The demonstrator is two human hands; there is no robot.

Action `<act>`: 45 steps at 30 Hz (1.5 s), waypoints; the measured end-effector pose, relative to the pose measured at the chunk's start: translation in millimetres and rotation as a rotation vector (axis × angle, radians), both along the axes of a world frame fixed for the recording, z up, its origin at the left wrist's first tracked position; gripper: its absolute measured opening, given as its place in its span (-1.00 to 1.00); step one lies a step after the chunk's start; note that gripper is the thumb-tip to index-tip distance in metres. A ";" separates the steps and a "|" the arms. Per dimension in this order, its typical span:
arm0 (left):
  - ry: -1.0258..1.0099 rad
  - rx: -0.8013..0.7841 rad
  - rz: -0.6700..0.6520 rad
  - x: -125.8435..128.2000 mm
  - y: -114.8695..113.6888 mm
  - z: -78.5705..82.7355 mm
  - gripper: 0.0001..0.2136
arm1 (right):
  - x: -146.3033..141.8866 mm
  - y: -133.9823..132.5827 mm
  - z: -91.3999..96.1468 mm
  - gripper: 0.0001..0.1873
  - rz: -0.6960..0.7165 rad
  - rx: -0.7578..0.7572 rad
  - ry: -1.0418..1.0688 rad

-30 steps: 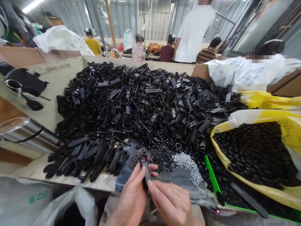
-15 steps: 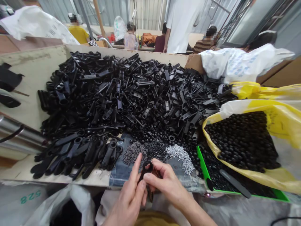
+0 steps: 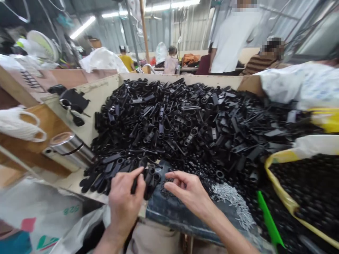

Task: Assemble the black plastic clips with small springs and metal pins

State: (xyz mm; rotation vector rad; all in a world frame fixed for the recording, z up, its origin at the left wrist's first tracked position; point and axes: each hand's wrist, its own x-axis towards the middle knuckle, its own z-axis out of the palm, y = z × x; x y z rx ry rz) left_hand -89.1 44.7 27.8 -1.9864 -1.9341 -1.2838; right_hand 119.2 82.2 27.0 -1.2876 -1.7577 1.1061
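Observation:
My left hand (image 3: 124, 199) reaches to the front row of long black plastic parts (image 3: 106, 171), its fingers closed round one black part (image 3: 135, 183) at the row's right end. My right hand (image 3: 189, 190) hovers just right of it over a small pile of tiny dark pieces (image 3: 169, 192) on a denim cloth (image 3: 172, 211). Its thumb and forefinger are curled toward each other in a loose pinch; what they hold, if anything, is too small to see.
A big heap of black plastic parts (image 3: 190, 116) fills the wooden bench. Silver pins (image 3: 233, 201) lie right of my hands. A yellow bag (image 3: 280, 194) of black caps and a green tray edge (image 3: 267, 220) sit at right. A metal flask (image 3: 69, 144) lies at left. People work behind.
Both hands held one black part close to me; now my left hand has carried it left to the front row and my right hand has let go, moving over the small pieces.

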 end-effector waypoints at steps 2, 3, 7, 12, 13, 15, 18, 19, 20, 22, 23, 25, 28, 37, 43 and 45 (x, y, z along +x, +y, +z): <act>0.219 0.050 -0.012 -13.5 14.5 -12.0 -0.79 | 10.5 21.1 -4.6 -0.78 -0.102 0.110 -0.141; 0.304 0.055 -0.013 -16.9 19.3 -19.7 -0.80 | 17.6 31.7 -7.5 -0.78 -0.165 0.151 -0.197; 0.425 0.104 0.034 -19.4 24.6 -42.3 -0.81 | 35.5 69.8 -14.7 -0.82 -0.319 0.234 -0.323; 0.268 0.152 0.030 -18.9 19.2 -33.8 -0.83 | 34.2 94.0 -11.7 -0.86 -0.308 0.263 -0.335; 0.173 0.154 0.005 -15.4 16.4 -28.9 -0.84 | 37.0 93.9 -9.6 -0.83 -0.312 0.261 -0.318; -0.132 0.082 -0.072 -0.5 9.4 -19.2 -0.86 | 47.0 87.0 -4.1 -0.80 -0.306 0.238 -0.264; -0.802 -0.366 -0.190 38.8 0.6 -10.2 -0.76 | 63.2 56.6 4.4 -0.72 -0.249 0.159 -0.168; -0.964 -0.512 -0.257 53.4 -0.9 -9.4 -0.68 | 66.1 41.7 5.8 -0.67 -0.219 0.114 -0.129; -1.090 -0.598 -0.327 67.1 -1.8 -9.4 -0.60 | 67.3 25.4 6.0 -0.62 -0.187 0.052 -0.077; -1.311 -0.709 -0.439 88.9 -2.7 -10.6 -0.48 | 65.1 -8.1 1.7 -0.55 -0.099 -0.181 0.140; -1.391 -0.750 -0.482 96.3 -3.2 -11.2 -0.47 | 62.7 -23.5 -2.5 -0.53 -0.058 -0.339 0.292; -1.492 -0.854 -0.544 105.1 -4.8 -11.0 -0.54 | 58.9 -48.0 -12.3 -0.51 0.013 -0.588 0.525; -1.552 -0.976 -0.570 109.0 -5.8 -8.5 -0.65 | 62.7 -62.9 -20.8 -0.47 0.091 -0.721 0.599; -1.552 -0.869 -0.181 106.9 17.0 -8.1 -0.55 | 116.4 8.0 -8.7 -0.94 -0.283 0.136 -0.491; -1.496 -0.978 -0.335 105.6 10.9 -2.2 -0.68 | 133.1 30.7 -10.9 -0.85 -0.283 0.074 -0.338; -1.507 -1.000 -0.365 104.7 10.4 -3.4 -0.69 | 133.0 25.1 -7.4 -0.80 -0.282 0.025 -0.227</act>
